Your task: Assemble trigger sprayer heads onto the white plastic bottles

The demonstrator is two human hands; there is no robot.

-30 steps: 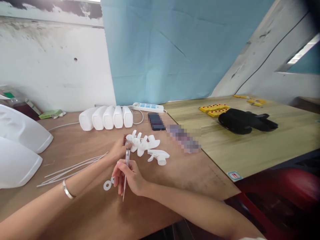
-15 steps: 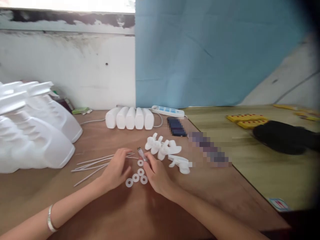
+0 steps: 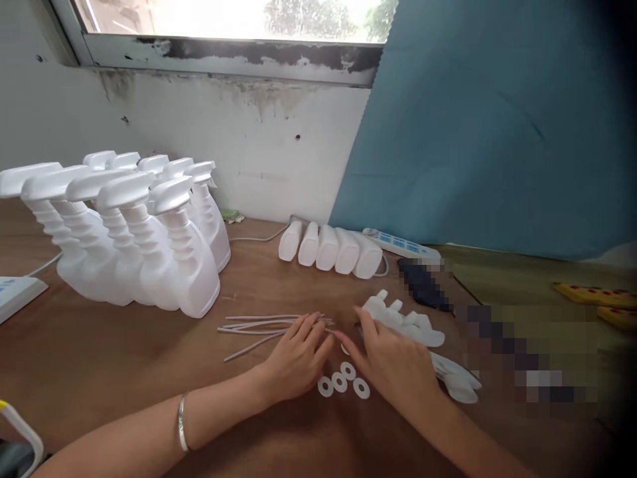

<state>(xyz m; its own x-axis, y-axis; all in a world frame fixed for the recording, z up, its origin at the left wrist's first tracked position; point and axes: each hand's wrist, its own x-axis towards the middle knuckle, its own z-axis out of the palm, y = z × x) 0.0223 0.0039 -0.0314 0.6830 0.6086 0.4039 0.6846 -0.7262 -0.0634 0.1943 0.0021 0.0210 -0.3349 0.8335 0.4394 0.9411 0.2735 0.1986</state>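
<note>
My left hand (image 3: 298, 358) lies over several thin white tubes (image 3: 259, 325), its fingers curled onto them. Short tube ends show just past its fingertips, close to my right thumb. My right hand (image 3: 395, 352) is beside it, thumb and index finger apart at the tips. A narrow dark edge, probably of the small metal clipper-like tool, shows beneath that index finger; the rest is hidden. Between my hands lie several flat white rings (image 3: 340, 382), one partly covered by my right hand. White spray trigger heads (image 3: 418, 326) lie beyond and beside my right hand.
Several assembled white spray bottles (image 3: 196, 279) stand at the left. White bottles (image 3: 327, 249) lie in a row near the wall, before a power strip (image 3: 403, 245). Another white strip (image 3: 20, 295) sits at the far left, and blurred dark objects at the right.
The view has turned left, bringing the spray bottles fully into sight. My left hand has come down over the tubes. My right hand has moved closer, and its metal tool is now mostly hidden.
</note>
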